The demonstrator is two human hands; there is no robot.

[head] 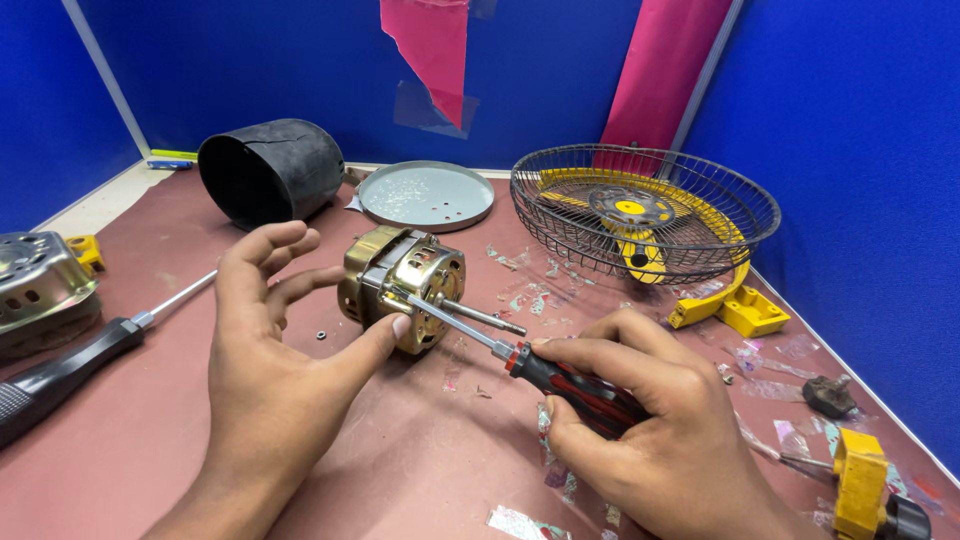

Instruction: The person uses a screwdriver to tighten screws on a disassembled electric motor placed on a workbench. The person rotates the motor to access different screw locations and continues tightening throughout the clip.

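While my right hand [655, 420] is closed around the red-and-black handle of a screwdriver [520, 360], its shaft runs up and to the left, with the tip set against the face of a brass-coloured motor [400, 285]. My left hand [270, 350] is spread open, holding nothing; only the thumb tip presses against the motor's lower front edge, the fingers raised clear of its rear. The motor lies on its side near the middle of the reddish worktop [150, 440], its steel shaft [485, 318] pointing right, just above the screwdriver.

Outward from the hands: a second screwdriver [70, 365] with a black handle lies to the left, well apart from the motor. A perforated metal housing [35, 285] sits at the left edge. A black cylindrical cover [270, 172] lies on its side behind the motor, with a round grey metal plate [425, 195] just beside it. A wire fan guard [645, 210] with yellow parts inside stands to the right rear. Scraps of torn foil [530, 290] litter the surface.
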